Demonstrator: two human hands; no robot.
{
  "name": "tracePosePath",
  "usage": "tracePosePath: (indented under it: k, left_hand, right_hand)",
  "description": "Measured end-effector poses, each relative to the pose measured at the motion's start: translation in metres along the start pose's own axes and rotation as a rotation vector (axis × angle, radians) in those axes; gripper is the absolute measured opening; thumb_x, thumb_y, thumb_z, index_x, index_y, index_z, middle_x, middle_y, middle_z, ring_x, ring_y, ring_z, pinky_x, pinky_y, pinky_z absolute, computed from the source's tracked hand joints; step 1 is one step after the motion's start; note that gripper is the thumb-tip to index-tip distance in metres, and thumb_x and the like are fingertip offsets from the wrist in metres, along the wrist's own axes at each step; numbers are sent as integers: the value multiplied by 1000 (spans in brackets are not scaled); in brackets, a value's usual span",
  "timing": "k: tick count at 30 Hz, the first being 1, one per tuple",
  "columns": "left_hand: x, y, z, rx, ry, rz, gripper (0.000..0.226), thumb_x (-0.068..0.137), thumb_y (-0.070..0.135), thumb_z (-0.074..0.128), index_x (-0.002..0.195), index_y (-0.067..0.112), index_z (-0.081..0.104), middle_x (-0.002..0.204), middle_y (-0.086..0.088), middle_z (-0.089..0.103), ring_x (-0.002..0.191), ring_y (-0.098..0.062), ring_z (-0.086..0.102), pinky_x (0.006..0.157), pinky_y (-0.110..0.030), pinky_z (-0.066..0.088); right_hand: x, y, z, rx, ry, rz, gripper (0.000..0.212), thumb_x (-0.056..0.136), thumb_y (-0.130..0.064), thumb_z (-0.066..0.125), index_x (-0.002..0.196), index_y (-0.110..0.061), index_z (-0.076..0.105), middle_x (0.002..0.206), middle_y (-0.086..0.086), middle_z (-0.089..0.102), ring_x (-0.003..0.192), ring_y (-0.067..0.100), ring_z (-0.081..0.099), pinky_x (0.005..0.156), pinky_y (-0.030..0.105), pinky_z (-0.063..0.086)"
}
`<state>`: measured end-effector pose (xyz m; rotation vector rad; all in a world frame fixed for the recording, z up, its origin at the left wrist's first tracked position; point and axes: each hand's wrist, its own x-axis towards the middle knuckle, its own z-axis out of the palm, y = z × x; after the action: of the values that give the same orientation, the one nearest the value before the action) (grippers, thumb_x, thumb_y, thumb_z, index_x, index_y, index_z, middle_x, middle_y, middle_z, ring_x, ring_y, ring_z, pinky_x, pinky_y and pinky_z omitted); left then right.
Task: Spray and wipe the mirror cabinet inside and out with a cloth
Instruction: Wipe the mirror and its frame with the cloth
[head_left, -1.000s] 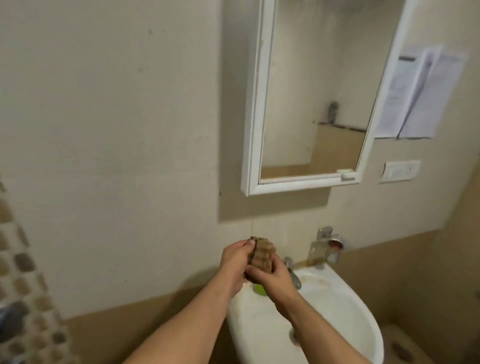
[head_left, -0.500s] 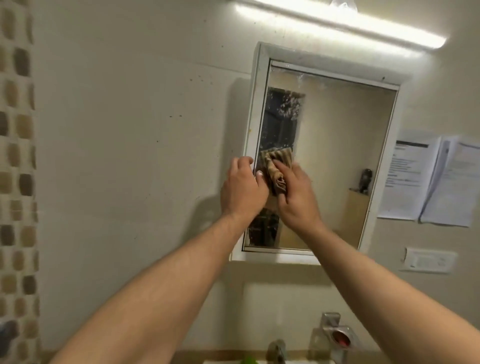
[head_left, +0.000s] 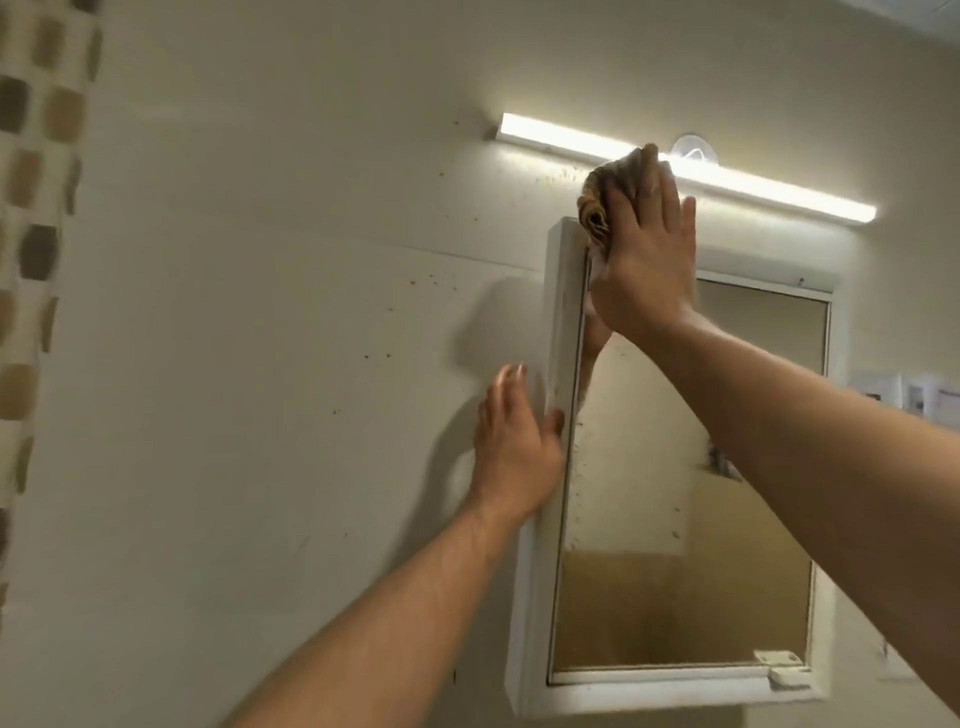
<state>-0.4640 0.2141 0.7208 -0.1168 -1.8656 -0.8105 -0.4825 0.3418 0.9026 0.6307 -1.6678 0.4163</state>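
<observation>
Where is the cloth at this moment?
Head view, upper right of centre: the cloth is pressed under the right hand on the top left corner of the cabinet, just below the light strip.

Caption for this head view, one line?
Right hand presses a brown cloth on the mirror cabinet's top left corner; left hand at its left edge.

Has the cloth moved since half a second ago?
Yes. The cloth went up along the mirror cabinet, from mid-height of its left edge to its top left corner.

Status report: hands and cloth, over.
Right hand presses brown cloth on top-left corner of white mirror cabinet. Left hand flat against its left side. Nothing blocking.
</observation>
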Motion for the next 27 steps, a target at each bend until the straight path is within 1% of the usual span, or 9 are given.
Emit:
tracePosePath:
  k: [7,11,12,16,18,21,23,24,27]
  left_hand:
    - [1,-7,-16,9,-24,17,79,101,49,53,161,16,12,168,-4,12,151,-23,17,122,-41,21]
    - [0,-10,-17,-123,-41,-2,69,103,45,48,160,18,19,167,-1,18,151,-20,20,124,-42,23]
    - [0,-10,-17,-167,-26,-26,65,104,43,46,159,18,23,165,-1,21,150,-19,22,124,-40,25]
    - [-2,-12,-16,-247,31,-70,57,106,45,41,156,20,31,160,1,30,143,-13,29,117,-32,29]
    - [-3,-16,-17,-298,51,-89,54,107,45,40,155,21,33,159,0,33,143,-14,32,117,-33,31]
    - [-11,-22,-23,-405,73,-147,56,105,52,36,154,25,35,156,-1,36,138,-16,40,114,-41,41]
    - [-18,-26,-24,-374,36,-137,62,103,57,34,155,24,34,156,-1,36,138,-16,40,113,-43,44]
    - [-20,-27,-24,-368,10,-139,63,102,59,33,155,24,34,156,0,36,139,-15,40,113,-42,43]
    - [-25,-23,-22,-518,-55,-201,62,102,60,34,154,27,36,157,2,39,136,-9,41,111,-31,37]
  right_hand:
    - [0,-25,10,-84,-149,-104,59,111,-38,32,164,-16,22,174,3,-1,160,20,-5,130,44,0]
    - [-51,-3,1,-301,-376,-628,58,110,-42,26,164,-24,17,173,-2,7,160,16,-2,131,46,6]
    - [-47,4,-4,-342,-428,-678,60,108,-44,25,164,-27,16,173,-4,5,160,15,-2,131,44,4]
    - [-16,-1,-10,-317,-357,-387,65,105,-50,11,165,-27,4,172,-3,-8,159,17,-12,130,47,6]
    - [-46,-17,4,-278,-326,-344,64,107,-51,6,164,-23,3,172,1,-8,159,21,-12,129,48,8]
    - [-135,-8,14,-236,-402,-672,56,113,-42,24,165,-24,16,174,-1,3,161,20,-2,129,49,13]
    - [-140,12,6,-294,-484,-854,55,112,-38,31,164,-26,19,174,-2,5,161,19,-1,129,49,17]
    - [-127,11,1,-325,-485,-829,55,112,-39,28,165,-28,17,174,-2,3,160,17,-3,129,48,16]
    - [-79,-9,1,-278,-366,-449,59,111,-47,13,165,-26,2,173,-3,-10,158,13,-17,130,45,8]
